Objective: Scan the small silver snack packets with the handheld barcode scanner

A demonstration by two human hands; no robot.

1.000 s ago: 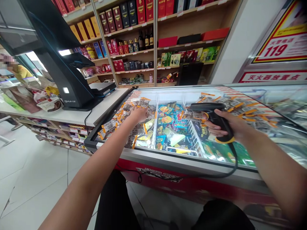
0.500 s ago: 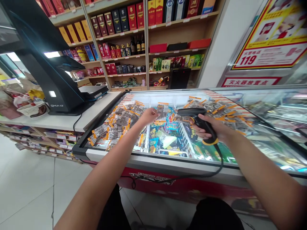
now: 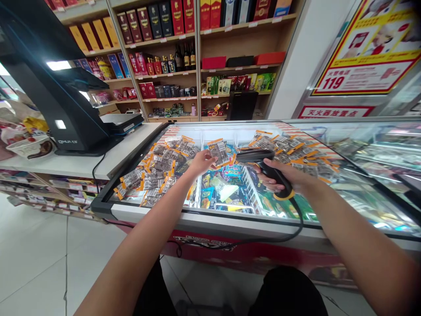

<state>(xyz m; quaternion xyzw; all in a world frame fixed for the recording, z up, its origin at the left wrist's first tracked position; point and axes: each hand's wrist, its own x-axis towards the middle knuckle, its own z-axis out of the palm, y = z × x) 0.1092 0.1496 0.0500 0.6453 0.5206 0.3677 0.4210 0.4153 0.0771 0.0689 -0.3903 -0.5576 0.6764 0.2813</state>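
My left hand point(image 3: 203, 162) pinches a small clear packet with orange ends point(image 3: 218, 150), holding it above the freezer's glass top. My right hand point(image 3: 274, 177) is wrapped round the grip of a black and yellow barcode scanner point(image 3: 255, 154). The scanner's head points left, close to the packet, and its cable hangs over the freezer's front edge. Several similar packets form a pile on the left point(image 3: 162, 164), and more are heaped on the right point(image 3: 294, 147). Whether my right fingers also hold a packet is hidden.
The chest freezer point(image 3: 210, 219) has bagged goods point(image 3: 226, 191) showing through its glass. On the left, a counter point(image 3: 138, 136) carries a dark scale terminal point(image 3: 75, 109) and a white bowl point(image 3: 33, 147). Shelves of boxes and bottles point(image 3: 174, 77) stand behind.
The packet in my left hand has tilted and now shows its face more fully, nearer the scanner's head. The orange-edged packet below the scanner is less visible. The view has shifted slightly.
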